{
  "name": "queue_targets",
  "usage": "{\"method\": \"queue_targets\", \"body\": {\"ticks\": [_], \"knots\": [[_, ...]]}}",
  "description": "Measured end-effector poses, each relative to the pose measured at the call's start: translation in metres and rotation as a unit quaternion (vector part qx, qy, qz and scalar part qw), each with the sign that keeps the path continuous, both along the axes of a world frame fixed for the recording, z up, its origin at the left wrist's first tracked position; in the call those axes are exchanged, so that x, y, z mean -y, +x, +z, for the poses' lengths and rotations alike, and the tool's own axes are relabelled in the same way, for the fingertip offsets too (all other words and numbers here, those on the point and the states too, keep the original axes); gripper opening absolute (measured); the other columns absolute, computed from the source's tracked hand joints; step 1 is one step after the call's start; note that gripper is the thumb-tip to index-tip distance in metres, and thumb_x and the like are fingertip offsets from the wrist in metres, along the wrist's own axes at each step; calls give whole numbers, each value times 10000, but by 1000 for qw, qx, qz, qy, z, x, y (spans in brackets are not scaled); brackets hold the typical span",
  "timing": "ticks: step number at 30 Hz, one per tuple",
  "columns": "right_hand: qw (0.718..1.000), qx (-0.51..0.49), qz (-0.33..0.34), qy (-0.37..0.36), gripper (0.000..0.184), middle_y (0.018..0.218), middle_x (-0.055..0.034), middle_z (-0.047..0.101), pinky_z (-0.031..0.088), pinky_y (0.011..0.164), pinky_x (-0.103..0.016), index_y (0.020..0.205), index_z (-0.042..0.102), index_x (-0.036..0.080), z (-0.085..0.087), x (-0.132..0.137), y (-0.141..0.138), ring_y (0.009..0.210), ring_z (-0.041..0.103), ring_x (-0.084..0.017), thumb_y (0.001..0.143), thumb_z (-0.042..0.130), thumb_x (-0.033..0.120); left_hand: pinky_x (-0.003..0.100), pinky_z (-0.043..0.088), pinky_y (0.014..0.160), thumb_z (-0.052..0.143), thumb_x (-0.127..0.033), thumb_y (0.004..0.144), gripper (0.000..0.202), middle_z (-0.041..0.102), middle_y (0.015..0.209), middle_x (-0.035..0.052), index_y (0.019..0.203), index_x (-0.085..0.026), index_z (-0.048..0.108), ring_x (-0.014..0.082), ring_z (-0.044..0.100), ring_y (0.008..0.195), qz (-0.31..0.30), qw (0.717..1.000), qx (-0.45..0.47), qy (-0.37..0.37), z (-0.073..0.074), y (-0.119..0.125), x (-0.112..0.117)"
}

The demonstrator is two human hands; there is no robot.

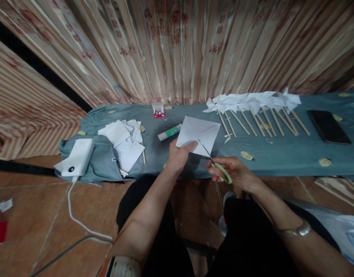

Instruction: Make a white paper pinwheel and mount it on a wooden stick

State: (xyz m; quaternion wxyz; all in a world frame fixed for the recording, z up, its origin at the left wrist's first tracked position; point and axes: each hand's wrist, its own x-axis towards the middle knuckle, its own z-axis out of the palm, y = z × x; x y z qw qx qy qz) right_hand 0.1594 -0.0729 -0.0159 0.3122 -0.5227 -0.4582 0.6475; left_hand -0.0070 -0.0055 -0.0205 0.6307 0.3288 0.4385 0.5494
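Note:
My left hand (179,154) pinches the near corner of a white square paper (198,132) with creased diagonals, holding it above the blue-covered table (280,154). My right hand (234,173) grips green-handled scissors (215,161), whose blades reach into the paper along a crease. A glue stick (169,132) lies just left of the paper. Behind the paper to the right, a row of several finished white paper pinwheels on wooden sticks (251,105) lies on the table.
A pile of white paper squares (123,140) sits at left with a wooden stick beside it. A small red box (158,110) stands at the back. A black phone (328,126) lies at right. A white device with a cable (77,157) rests on the table's left corner.

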Motion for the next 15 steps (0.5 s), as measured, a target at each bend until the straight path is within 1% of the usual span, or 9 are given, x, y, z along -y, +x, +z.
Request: {"method": "queue_targets", "body": {"ticks": [6,11,15], "knots": [[1000,7,6,10,414,579,17,604,414,444,-190,776,709,177,-1,1,0,484,529,-81,582,838,519,289,462,704,797,-201,490,312,687,727,10,772,-129,686,145,594,654,0,1000,-1,-1,1,0,1],[1000,8,3,4,422,589,12,606,416,444,-198,769,705,178,2,1,-1,489,521,-85,569,842,524,286,461,686,794,-196,496,288,679,709,7,754,-131,684,142,585,639,0,1000,-5,2,2,0,1],[1000,6,-6,5,434,587,11,602,414,440,-210,752,703,177,2,1,-2,484,510,-87,545,851,529,296,464,697,795,-200,500,290,679,711,9,757,-134,680,151,592,650,-4,1000,-12,0,1,0,1]]}}
